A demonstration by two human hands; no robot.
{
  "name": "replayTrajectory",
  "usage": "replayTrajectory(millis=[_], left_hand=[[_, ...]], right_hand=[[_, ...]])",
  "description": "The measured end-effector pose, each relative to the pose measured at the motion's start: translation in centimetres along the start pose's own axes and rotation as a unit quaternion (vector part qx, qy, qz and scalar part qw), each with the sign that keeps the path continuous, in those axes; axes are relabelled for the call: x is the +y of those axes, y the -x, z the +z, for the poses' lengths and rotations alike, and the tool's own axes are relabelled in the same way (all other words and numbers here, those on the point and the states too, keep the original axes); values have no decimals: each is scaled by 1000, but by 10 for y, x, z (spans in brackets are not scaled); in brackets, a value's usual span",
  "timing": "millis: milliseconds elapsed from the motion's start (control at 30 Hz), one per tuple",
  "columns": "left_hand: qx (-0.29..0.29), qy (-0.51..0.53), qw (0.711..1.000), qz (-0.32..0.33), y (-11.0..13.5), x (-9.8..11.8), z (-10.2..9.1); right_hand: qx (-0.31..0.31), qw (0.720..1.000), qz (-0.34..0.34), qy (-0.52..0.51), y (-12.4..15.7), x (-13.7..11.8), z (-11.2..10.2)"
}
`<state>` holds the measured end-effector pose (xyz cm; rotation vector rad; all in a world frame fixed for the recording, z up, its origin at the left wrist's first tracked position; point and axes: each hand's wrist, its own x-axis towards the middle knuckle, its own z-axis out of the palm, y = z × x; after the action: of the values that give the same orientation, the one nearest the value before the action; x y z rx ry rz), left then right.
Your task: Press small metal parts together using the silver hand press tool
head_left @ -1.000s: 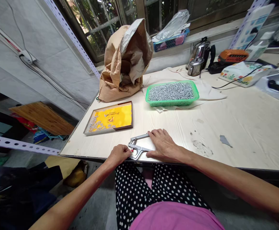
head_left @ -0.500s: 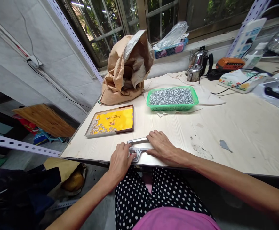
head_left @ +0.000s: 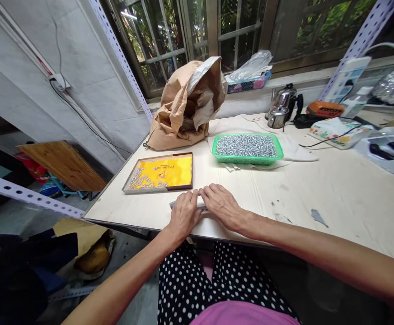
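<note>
Close to the table's front edge, both hands are together on a grey metal piece [head_left: 201, 202], mostly hidden under the fingers. My left hand [head_left: 183, 214] is closed over its left part, and one end sticks out past the fingers. My right hand [head_left: 222, 205] grips the right part, its fingertips against those of the left. Just beyond them lies a shallow tray [head_left: 178, 186] with a yellow printed bottom. Small silver metal pins [head_left: 143, 180] are scattered in its left part. Farther back, a green plastic basket [head_left: 247, 160] is filled with many similar small metal pieces [head_left: 246, 145].
A large open brown paper bag [head_left: 180, 115] stands behind the tray. At the back right are a steel kettle [head_left: 283, 99], an orange-and-black battery [head_left: 324, 109], a flowered tissue box [head_left: 332, 132] and a white holder [head_left: 386, 158]. The wooden table [head_left: 346, 194] ends close to my lap.
Both hands have closed in on each other, the left shifting over the metal piece. Its two arms, apart and visible before, are now mostly covered. The view has tilted slightly up.
</note>
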<state>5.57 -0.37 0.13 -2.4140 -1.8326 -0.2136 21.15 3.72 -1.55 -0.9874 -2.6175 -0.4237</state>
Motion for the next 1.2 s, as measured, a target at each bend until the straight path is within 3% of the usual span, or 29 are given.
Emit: replayTrajectory(millis=[200,367,533,700,900,1067,1133,1200], left_hand=[[-82,-45,996,0,-5,3,12],[-109,-45,993,10,-7,2,21],[-75,17,997,13,-8,-7,24],[-44,59,996,47,15,-1,37],[-5,146,986,80,50,25,44],[-9,205,976,75,56,23,39],[-9,215,973,80,57,21,40],[-9,225,970,86,58,20,42]], right_hand=[[-34,998,-36,-33,6,1,25],[-70,994,-6,-78,12,-1,35],[-99,987,29,-125,7,10,25],[-165,976,15,-143,1,24,17],[-172,974,29,-142,-14,37,32],[-172,976,41,-125,-32,43,35],[-153,980,16,-123,-38,31,29],[-131,977,-69,-156,-45,11,21]])
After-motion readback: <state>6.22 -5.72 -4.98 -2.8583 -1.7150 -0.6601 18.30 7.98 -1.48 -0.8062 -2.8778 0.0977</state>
